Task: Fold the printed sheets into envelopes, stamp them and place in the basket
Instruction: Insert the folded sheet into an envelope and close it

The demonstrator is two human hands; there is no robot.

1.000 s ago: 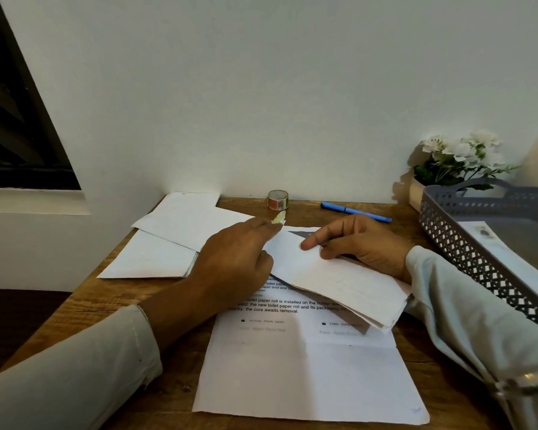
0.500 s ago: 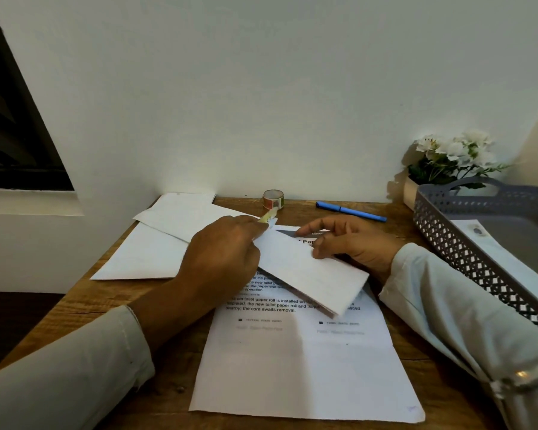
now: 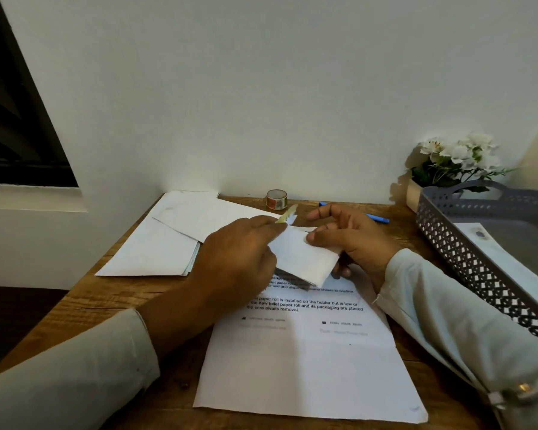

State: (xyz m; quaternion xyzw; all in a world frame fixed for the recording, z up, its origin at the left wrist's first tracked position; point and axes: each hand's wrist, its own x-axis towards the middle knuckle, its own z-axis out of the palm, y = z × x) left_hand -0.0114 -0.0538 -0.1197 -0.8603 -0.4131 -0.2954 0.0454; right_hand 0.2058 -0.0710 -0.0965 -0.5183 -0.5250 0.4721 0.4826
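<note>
The left hand [image 3: 239, 252] is curling its fingers and pinching a small pale yellow sticker [image 3: 286, 214] between thumb and fingertip, the sticker poking out toward the far side just above the far left corner of a folded white paper envelope [image 3: 305, 259]. The right hand [image 3: 351, 240] is gripping that envelope at its right end, thumb pressing on top and fingers curling beneath, and is holding it tilted just above a flat white printed sheet [image 3: 308, 367]. The envelope's left end is passing behind the left hand, so whether that hand is also touching it cannot be told. The printed sheet is lying on the wooden bench [image 3: 90, 305], its near edge running close to the bench's near edge. A stack of white papers [image 3: 168, 243] is sitting at the far left, its near corner reaching the bench's left edge. A small patterned tape roll [image 3: 276, 199] and a blue pen [image 3: 376, 218] are lying by the far wall, the pen partly hidden behind the right hand. A grey perforated plastic basket [image 3: 479, 274] is occupying the right side with a white stamped envelope [image 3: 510, 265] lying inside it, and a pot of white flowers [image 3: 460, 156] is standing behind it. Bare wood is showing at the near left, between the stack and the left sleeve.
</note>
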